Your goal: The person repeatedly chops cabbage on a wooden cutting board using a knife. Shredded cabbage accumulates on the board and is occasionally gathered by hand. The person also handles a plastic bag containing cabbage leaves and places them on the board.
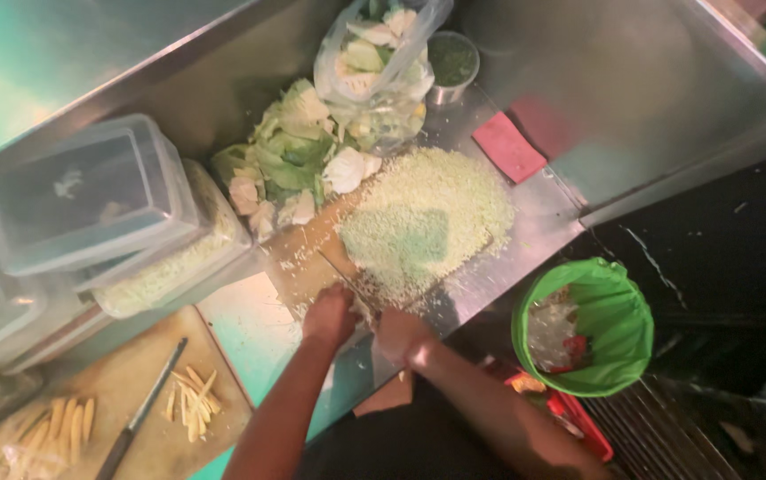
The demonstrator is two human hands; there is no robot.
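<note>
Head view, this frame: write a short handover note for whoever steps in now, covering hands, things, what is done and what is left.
Left hand: closed on the knife handle, blade toward the chopped pile.
Right hand: fisted beside it at the cutting board; whether it holds anything cannot be told.
Done: a large heap of finely chopped cabbage on the steel counter.
Left: uncut cabbage chunks behind the board, more in the plastic bag.
Nearby: green bin to the right.

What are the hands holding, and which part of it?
The left hand grips a knife by its handle. The right hand presses on cabbage being chopped; its hold is unclear.
</note>
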